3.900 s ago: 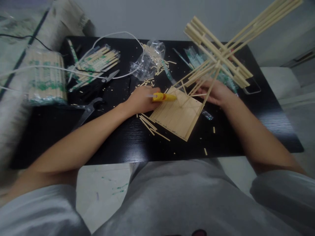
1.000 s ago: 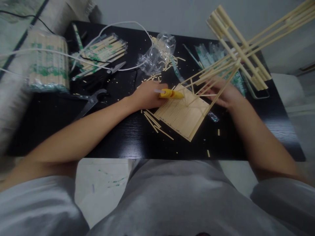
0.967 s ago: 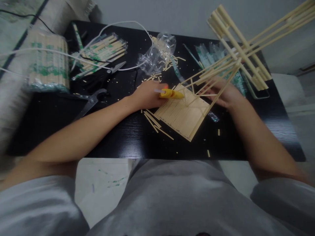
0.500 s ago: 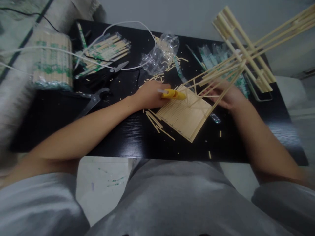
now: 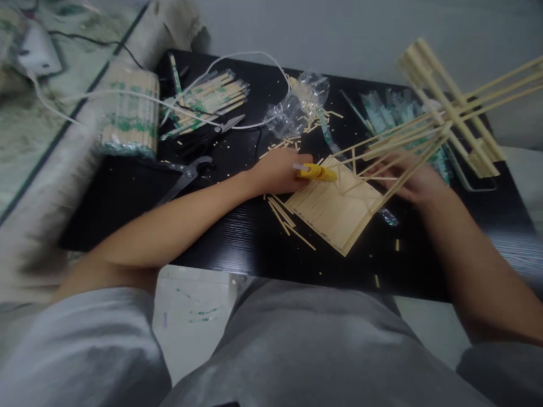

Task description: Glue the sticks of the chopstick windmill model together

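My left hand [image 5: 280, 171] is closed round a small yellow glue gun [image 5: 317, 172], a pale glue stick jutting from its back end. The gun's front reaches over a flat panel of thin wooden sticks [image 5: 345, 206], near slanted braces fixed on it. This panel is part of a model built of wooden sticks, whose long bars run up to the right to a cross-shaped frame [image 5: 456, 107]. Behind those bars, my right hand [image 5: 413, 176] has its fingers curled against the model's side; the bars partly cover them.
Loose sticks [image 5: 288, 217] lie left of the panel. Farther left are pliers [image 5: 189, 172], black-handled shears [image 5: 229, 124] and wrapped chopstick packs [image 5: 129, 110]. A white cable [image 5: 178, 104] loops across the black table [image 5: 237, 237]. Crumpled plastic [image 5: 282, 120] and a phone-like object [image 5: 475, 181] lie beyond.
The whole view has shifted, so everything appears farther right and slightly lower. Both hands, the glue gun and the stick model keep nearly the same positions relative to each other.
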A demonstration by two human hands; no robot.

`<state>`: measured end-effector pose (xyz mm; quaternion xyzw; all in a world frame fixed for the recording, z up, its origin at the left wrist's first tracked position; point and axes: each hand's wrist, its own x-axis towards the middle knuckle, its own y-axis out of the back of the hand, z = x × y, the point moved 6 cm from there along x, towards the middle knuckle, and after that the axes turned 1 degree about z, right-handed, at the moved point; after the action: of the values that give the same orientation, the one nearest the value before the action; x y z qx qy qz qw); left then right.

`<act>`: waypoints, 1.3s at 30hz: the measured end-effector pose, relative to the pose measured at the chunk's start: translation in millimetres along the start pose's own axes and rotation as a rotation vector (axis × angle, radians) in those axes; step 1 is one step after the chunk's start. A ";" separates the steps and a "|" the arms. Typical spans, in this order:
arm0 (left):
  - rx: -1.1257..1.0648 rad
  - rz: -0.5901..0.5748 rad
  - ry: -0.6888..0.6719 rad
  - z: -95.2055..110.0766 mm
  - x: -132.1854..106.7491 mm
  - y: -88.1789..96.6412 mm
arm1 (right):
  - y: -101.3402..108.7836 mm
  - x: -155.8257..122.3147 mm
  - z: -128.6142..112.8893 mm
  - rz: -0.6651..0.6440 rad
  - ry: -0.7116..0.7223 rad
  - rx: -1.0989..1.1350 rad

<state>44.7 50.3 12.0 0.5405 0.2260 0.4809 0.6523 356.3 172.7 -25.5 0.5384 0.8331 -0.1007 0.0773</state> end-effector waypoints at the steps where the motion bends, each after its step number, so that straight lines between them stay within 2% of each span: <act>1: 0.008 -0.006 0.008 -0.2 -0.3 0.3 | -2.7 -1.5 0.4 0.025 -0.018 0.031; 4: 0.022 -0.016 0.033 -1.9 -0.9 1.0 | -13.4 -7.0 -0.8 0.070 -0.068 0.100; 9: 0.047 -0.018 0.013 -5.8 -2.3 0.7 | -27.4 -10.4 -6.9 -0.023 -0.068 0.111; 15: -0.013 0.010 -0.048 -9.6 -4.3 0.2 | -31.0 -8.3 -6.3 -0.087 -0.065 0.139; 28: -0.062 0.015 0.000 -17.4 -8.2 0.9 | -43.8 -1.9 -6.1 -0.272 0.078 0.164; 33: -0.070 0.022 0.002 -15.4 -8.2 4.3 | -48.7 -3.5 -10.8 -0.285 0.133 0.193; 39: -0.066 0.021 0.008 -16.6 -7.8 3.3 | -44.7 3.2 -1.7 -0.296 0.122 0.189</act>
<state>26.6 51.4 8.0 0.5192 0.2070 0.4972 0.6635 314.2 158.1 -20.8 0.4200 0.8932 -0.1558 -0.0398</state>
